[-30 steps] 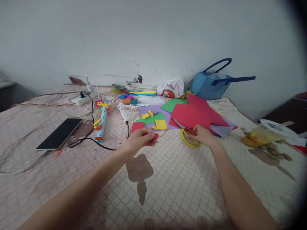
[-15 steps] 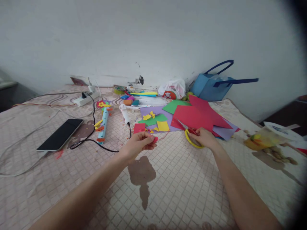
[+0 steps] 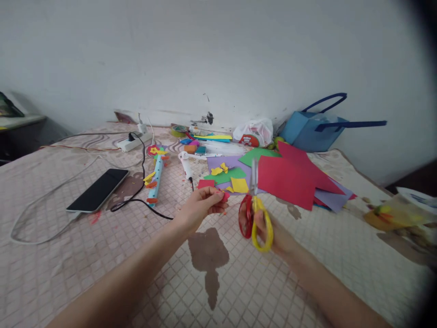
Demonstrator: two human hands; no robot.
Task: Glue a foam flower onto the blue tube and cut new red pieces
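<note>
My left hand [image 3: 206,202] pinches a small red paper piece [image 3: 225,196] between thumb and fingers, above the tablecloth. To its right, my right hand [image 3: 264,228] is closed on scissors [image 3: 254,198] with one red and one yellow handle loop; their blades point up and away and look close together, slightly blurred. Just past my left hand lie a red paper square [image 3: 205,183] and a yellow paper square [image 3: 240,185]. Large red sheets [image 3: 290,177] lie beyond the scissors, partly over purple and green sheets. Small yellow cut-outs [image 3: 218,170] rest on green paper [image 3: 235,174].
At left are a phone [image 3: 98,190] with a cable, a decorated light-blue strip [image 3: 156,180] and a power strip [image 3: 134,142]. A glue gun [image 3: 186,165] trails a black cord. Behind stand a plastic bag [image 3: 256,132] and a blue bag [image 3: 307,131]; a cup [image 3: 398,207] is at right.
My right hand has lifted the scissors off the paper and brought them left, upright, towards my left hand. My left hand keeps its pinch on the red piece. The view has shifted slightly left.
</note>
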